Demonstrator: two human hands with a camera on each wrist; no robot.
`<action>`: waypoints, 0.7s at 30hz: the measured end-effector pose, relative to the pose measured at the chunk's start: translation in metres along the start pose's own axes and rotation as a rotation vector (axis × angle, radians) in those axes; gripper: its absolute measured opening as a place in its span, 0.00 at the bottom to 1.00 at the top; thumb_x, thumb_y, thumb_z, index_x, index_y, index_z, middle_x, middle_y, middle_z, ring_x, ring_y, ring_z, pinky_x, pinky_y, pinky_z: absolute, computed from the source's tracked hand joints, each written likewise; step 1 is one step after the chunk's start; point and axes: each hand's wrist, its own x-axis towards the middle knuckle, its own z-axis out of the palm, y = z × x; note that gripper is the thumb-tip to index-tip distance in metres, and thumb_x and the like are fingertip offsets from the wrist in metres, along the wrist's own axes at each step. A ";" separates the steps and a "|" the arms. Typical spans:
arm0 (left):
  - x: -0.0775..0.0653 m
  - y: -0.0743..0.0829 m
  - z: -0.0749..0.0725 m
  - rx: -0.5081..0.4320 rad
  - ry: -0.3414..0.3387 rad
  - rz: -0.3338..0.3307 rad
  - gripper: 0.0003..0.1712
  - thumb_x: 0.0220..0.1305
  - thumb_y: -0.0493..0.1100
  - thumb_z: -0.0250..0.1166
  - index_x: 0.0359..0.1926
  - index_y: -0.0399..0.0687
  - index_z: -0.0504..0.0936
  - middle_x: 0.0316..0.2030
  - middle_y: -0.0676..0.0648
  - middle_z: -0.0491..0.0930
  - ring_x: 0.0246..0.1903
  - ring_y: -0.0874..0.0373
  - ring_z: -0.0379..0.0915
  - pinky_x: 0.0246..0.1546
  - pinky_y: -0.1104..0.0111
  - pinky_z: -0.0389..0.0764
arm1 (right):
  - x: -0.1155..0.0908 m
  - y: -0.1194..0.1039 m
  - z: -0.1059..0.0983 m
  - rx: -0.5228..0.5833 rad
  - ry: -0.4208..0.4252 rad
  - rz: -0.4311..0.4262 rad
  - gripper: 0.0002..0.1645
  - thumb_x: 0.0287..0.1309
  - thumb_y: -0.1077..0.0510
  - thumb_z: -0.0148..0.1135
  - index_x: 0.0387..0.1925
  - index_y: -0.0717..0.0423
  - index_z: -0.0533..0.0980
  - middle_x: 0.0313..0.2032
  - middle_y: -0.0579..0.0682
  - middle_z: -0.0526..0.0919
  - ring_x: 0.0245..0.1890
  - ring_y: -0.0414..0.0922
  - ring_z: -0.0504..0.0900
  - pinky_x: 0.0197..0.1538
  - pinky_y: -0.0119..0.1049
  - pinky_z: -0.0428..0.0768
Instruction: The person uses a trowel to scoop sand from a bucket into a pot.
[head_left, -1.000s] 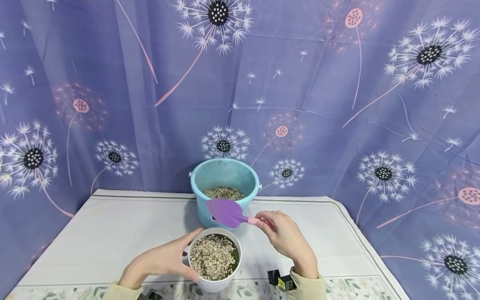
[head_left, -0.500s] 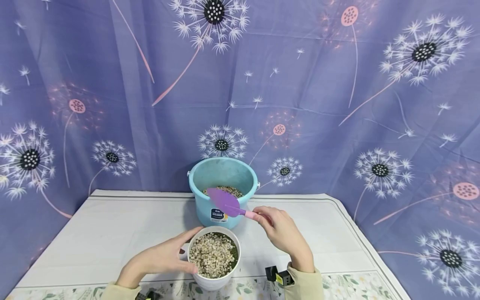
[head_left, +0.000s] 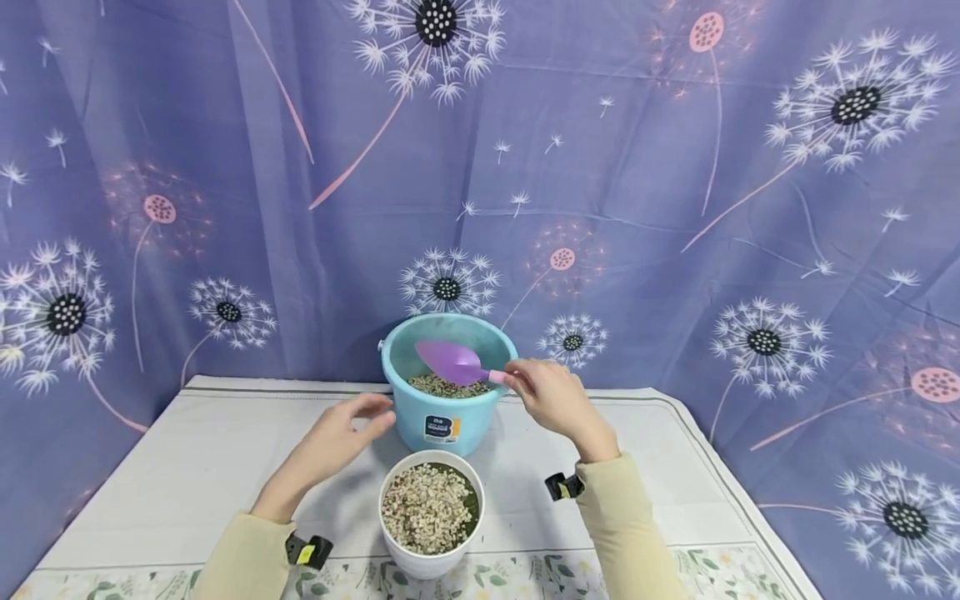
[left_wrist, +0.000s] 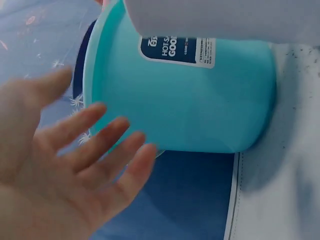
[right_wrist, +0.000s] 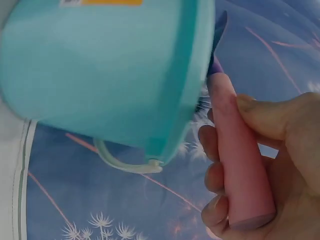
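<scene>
My right hand grips the pink handle of a purple garden trowel; the right wrist view shows the fingers wrapped round that handle. The trowel's blade is over the mouth of a light blue bucket, which has speckled grainy material in its bottom. Left of the bucket, my left hand is in the air with loosely bent fingers, holding nothing. A white pot stands in front of the bucket, with pale grains over something dark green.
A white table cover with a leafy printed front strip lies under the bucket and pot. Behind hangs a purple-blue curtain with dandelion prints. The bucket's wire-like handle hangs down its side.
My left hand has let go of the white pot and moved up toward the bucket's left side. My right hand has carried the trowel forward and up over the bucket.
</scene>
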 end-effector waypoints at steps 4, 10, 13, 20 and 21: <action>0.019 -0.001 -0.003 -0.009 0.146 -0.060 0.23 0.72 0.55 0.57 0.53 0.41 0.80 0.45 0.44 0.82 0.44 0.49 0.77 0.44 0.56 0.80 | 0.017 0.005 0.000 -0.050 -0.065 -0.023 0.07 0.67 0.55 0.60 0.40 0.51 0.83 0.28 0.42 0.80 0.26 0.40 0.77 0.30 0.39 0.78; 0.045 -0.004 -0.004 -0.088 0.239 -0.160 0.23 0.74 0.56 0.53 0.49 0.41 0.79 0.35 0.42 0.82 0.32 0.52 0.78 0.29 0.66 0.80 | 0.038 0.012 -0.005 -0.127 -0.145 -0.024 0.08 0.67 0.53 0.61 0.40 0.51 0.82 0.27 0.44 0.80 0.25 0.42 0.77 0.27 0.38 0.77; 0.056 -0.006 -0.002 -0.076 0.274 -0.208 0.25 0.73 0.59 0.52 0.46 0.41 0.79 0.32 0.44 0.81 0.32 0.52 0.79 0.28 0.67 0.79 | 0.048 0.015 -0.006 -0.165 -0.165 -0.025 0.11 0.67 0.49 0.61 0.35 0.51 0.82 0.24 0.43 0.78 0.23 0.42 0.76 0.24 0.37 0.77; 0.073 -0.014 0.008 -0.099 0.302 -0.239 0.28 0.71 0.62 0.53 0.45 0.40 0.79 0.31 0.43 0.80 0.34 0.45 0.81 0.28 0.67 0.79 | 0.064 0.018 0.002 -0.282 -0.220 0.010 0.14 0.67 0.44 0.59 0.36 0.49 0.82 0.28 0.44 0.80 0.30 0.47 0.79 0.30 0.43 0.80; 0.073 -0.016 0.010 -0.108 0.303 -0.238 0.28 0.71 0.62 0.53 0.44 0.40 0.79 0.31 0.43 0.79 0.34 0.45 0.81 0.27 0.67 0.79 | 0.066 0.018 0.004 -0.302 -0.228 0.025 0.14 0.67 0.44 0.59 0.36 0.49 0.82 0.29 0.45 0.80 0.32 0.48 0.79 0.31 0.45 0.81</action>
